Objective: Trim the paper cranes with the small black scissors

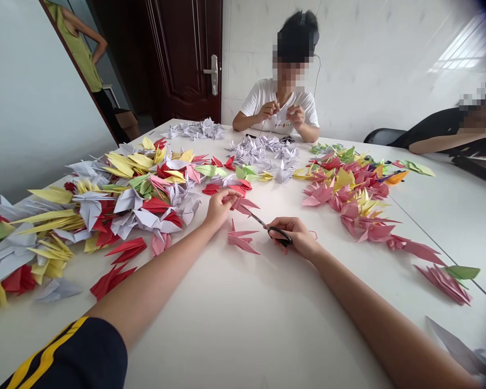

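Observation:
My left hand (220,207) pinches a pink folded paper crane (243,204) just above the white table (243,313). My right hand (295,236) is closed on the black handles of small scissors (267,226), whose blades point up-left at that crane. Another pink folded crane (243,240) lies flat on the table between my two hands.
Heaps of folded paper cranes cover the table: red, yellow, white and green ones (105,205) on the left, white ones (263,154) at the far middle, pink ones (356,200) on the right. A person (281,102) sits opposite folding paper; another leans at the far right.

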A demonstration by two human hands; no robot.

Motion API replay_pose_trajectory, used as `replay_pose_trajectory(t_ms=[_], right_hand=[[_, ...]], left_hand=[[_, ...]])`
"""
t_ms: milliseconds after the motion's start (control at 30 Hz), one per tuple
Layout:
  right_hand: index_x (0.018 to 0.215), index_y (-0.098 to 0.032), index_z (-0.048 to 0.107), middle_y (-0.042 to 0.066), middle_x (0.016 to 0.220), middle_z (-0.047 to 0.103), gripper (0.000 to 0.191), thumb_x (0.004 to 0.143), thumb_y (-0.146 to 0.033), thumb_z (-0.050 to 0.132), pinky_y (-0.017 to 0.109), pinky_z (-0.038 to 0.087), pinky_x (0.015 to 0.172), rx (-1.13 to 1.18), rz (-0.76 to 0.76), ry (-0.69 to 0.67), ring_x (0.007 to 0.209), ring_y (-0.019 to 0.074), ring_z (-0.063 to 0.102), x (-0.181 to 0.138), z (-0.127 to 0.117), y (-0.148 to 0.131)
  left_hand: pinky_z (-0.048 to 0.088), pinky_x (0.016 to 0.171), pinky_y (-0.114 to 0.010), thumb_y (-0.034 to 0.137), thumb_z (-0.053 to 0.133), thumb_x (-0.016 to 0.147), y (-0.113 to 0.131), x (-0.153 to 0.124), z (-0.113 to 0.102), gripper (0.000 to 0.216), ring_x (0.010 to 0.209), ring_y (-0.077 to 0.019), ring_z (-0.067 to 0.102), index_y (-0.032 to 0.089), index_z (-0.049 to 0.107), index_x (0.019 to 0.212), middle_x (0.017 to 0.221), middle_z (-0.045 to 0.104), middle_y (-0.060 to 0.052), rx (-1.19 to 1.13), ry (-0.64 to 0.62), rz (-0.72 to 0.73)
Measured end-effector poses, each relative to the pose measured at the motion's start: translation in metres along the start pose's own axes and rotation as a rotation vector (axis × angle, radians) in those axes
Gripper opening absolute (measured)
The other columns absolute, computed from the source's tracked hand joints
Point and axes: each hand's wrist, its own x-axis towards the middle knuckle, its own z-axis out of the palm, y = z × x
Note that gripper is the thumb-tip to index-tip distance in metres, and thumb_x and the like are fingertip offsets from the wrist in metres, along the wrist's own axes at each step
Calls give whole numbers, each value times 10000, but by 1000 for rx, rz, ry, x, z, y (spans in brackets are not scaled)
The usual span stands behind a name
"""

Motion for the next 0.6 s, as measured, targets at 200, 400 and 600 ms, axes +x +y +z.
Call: replay_pose_trajectory(t_ms=[200, 400, 600], right_hand=[[801, -156, 692, -12, 573, 614, 349, 702, -461, 831, 217, 369, 340, -6, 1, -10, 356, 88, 496, 0, 0, -1], [790, -156, 691, -8, 569, 613, 367, 688, -476, 836, 222, 392, 346, -20, 18, 5, 369, 88, 489, 1, 1, -3], [847, -157, 712, -31, 554, 573, 380, 661, -454, 860, 214, 374, 326, -20, 10, 41, 385, 81, 459, 0, 2, -4]], left_hand=[[478, 614, -262, 347, 700, 784, 0, -2, 0, 191, 624, -140, 555, 176, 745, 856, 715, 647, -34, 31, -11, 10], [489, 697, -278, 317, 673, 801, 0, -1, -1, 154, 754, -175, 606, 183, 738, 839, 830, 693, -57, 94, -10, 50], [493, 744, -290, 257, 647, 803, 1, -1, -1, 117, 819, -196, 624, 180, 731, 832, 825, 695, -60, 110, -19, 46]])
